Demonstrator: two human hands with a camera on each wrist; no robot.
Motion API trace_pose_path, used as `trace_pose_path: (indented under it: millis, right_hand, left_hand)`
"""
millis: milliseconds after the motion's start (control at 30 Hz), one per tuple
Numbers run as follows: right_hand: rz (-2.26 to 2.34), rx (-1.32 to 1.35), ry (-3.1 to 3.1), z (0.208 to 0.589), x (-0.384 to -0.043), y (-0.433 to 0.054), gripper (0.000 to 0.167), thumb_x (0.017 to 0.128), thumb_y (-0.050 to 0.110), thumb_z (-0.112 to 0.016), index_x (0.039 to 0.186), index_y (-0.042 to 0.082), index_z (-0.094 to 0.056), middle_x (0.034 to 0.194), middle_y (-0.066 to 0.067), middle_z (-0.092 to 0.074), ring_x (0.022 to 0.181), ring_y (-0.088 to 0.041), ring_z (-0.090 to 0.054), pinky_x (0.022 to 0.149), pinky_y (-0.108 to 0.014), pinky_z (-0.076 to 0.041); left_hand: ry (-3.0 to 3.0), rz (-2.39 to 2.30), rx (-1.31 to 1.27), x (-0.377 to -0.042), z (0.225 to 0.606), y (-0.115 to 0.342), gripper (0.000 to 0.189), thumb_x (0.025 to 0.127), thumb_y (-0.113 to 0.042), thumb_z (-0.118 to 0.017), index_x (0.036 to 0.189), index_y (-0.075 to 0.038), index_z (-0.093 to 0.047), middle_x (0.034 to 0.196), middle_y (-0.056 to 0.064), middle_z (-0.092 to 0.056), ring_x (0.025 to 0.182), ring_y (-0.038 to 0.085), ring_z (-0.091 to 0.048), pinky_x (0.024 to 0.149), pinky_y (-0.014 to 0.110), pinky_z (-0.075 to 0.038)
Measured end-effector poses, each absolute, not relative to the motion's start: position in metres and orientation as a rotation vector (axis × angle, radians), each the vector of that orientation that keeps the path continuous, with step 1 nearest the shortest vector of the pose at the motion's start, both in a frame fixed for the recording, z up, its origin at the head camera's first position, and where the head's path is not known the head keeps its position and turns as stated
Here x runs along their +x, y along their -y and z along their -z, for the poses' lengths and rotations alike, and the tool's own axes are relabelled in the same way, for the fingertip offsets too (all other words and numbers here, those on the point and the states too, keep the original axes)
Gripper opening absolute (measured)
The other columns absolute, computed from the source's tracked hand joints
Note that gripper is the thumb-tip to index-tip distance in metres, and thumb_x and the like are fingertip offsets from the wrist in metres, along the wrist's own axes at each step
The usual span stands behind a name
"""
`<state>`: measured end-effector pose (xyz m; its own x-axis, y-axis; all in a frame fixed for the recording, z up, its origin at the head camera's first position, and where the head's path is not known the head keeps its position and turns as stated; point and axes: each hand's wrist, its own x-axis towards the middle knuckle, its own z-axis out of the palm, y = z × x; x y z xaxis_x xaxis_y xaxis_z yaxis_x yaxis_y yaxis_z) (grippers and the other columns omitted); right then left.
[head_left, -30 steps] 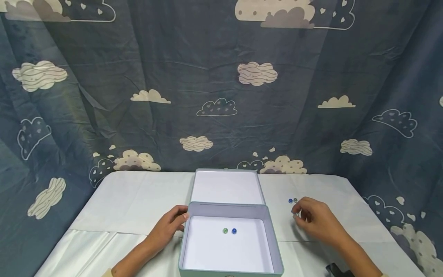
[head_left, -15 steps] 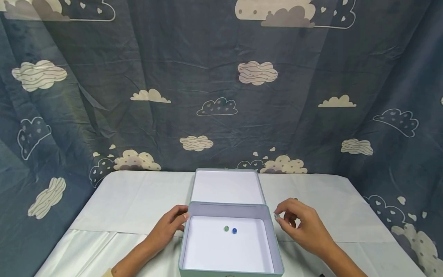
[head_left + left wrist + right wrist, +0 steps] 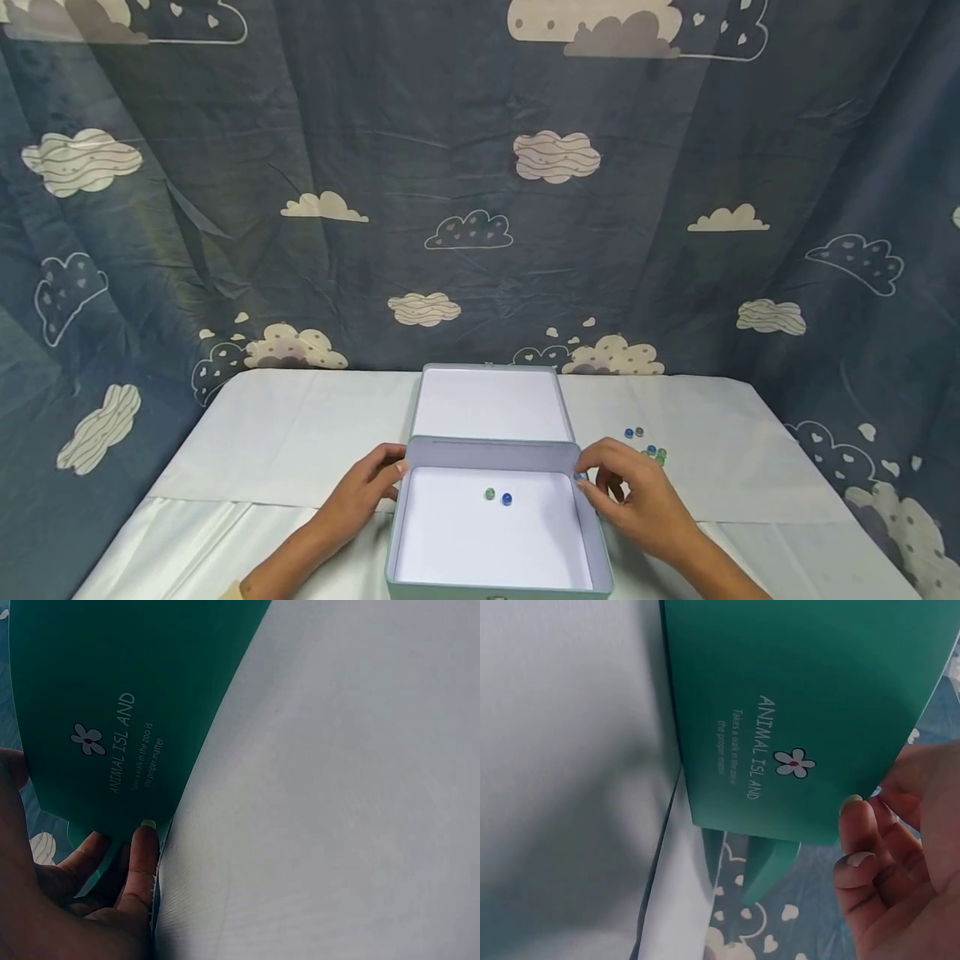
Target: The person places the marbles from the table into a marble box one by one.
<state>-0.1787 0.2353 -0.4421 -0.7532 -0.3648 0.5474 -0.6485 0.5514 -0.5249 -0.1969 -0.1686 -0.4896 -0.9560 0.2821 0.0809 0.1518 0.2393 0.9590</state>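
A green box (image 3: 498, 587) with a pale inside stands on the table, its hinged lid (image 3: 491, 404) folded back. Inside lie a green marble (image 3: 490, 494) and a blue marble (image 3: 507, 499). My left hand (image 3: 367, 487) holds the box's left side near the back corner, thumb at the rim and fingers low against the wall in the left wrist view. At the right rim, my right hand (image 3: 633, 496) pinches a bluish marble (image 3: 578, 476) between thumb and index finger, mostly hidden by the fingertips. The right wrist view shows this hand beside the green outer wall (image 3: 810, 690).
Right of the box, a blue marble (image 3: 628, 433) and a grey marble (image 3: 639, 432) lie on the white-covered table (image 3: 705, 417). Several blue and green marbles (image 3: 661, 455) cluster just behind my right hand. A dark cloud-print curtain (image 3: 480, 167) hangs behind the table.
My right hand has moved left with the pinched marble, from beside the loose marbles to the box's right rim. The green marble in the box has shifted slightly. My left hand stays put.
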Motion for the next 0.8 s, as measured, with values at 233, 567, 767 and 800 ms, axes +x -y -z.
trace_pose_path:
  millis: [233, 567, 767, 800]
  right_hand:
    - [-1.003, 0.747, 2.454, 0.442, -0.179, -0.237, 0.037, 0.085, 0.0, -0.087, 0.104, 0.028, -0.073, 0.102, 0.011, -0.069, 0.069, -0.002, -0.056, 0.054, -0.021, -0.05]
    - [-0.92, 0.708, 2.363, 0.441, -0.194, -0.265, 0.043, 0.081, -0.011, -0.084, 0.104, 0.024, -0.071, 0.095, 0.01, -0.066, 0.066, -0.004, -0.054, 0.052, -0.019, -0.045]
    - [-0.857, 0.6, 2.372, 0.442, -0.203, -0.284, 0.036, 0.081, -0.011, -0.082, 0.101, 0.018, -0.073, 0.09, 0.004, -0.067, 0.065, -0.005, -0.052, 0.055, -0.021, -0.045]
    - [-0.839, 0.578, 2.383, 0.443, -0.205, -0.287, 0.035, 0.082, -0.011, -0.082, 0.101, 0.017, -0.074, 0.091, 0.004, -0.067, 0.065, -0.005, -0.052, 0.056, -0.02, -0.045]
  left_hand:
    - [-2.381, -1.825, 0.422, -0.197, 0.489, 0.168, 0.044, 0.112, -0.032, -0.052, 0.141, 0.001, -0.057, 0.134, 0.017, -0.064, 0.115, 0.027, -0.065, 0.086, 0.03, -0.06]
    - [-2.399, -1.808, 0.432, -0.196, 0.487, 0.168, 0.044, 0.112, -0.032, -0.051, 0.141, 0.0, -0.057, 0.133, 0.017, -0.065, 0.114, 0.03, -0.066, 0.086, 0.03, -0.06]
    - [-2.378, -1.822, 0.457, -0.195, 0.485, 0.169, 0.046, 0.112, -0.031, -0.051, 0.142, 0.003, -0.056, 0.135, 0.019, -0.064, 0.115, 0.03, -0.065, 0.086, 0.03, -0.06]
    - [-2.379, -1.822, 0.459, -0.195, 0.485, 0.169, 0.046, 0.112, -0.031, -0.051, 0.142, 0.003, -0.055, 0.135, 0.019, -0.064, 0.114, 0.029, -0.066, 0.086, 0.03, -0.06]
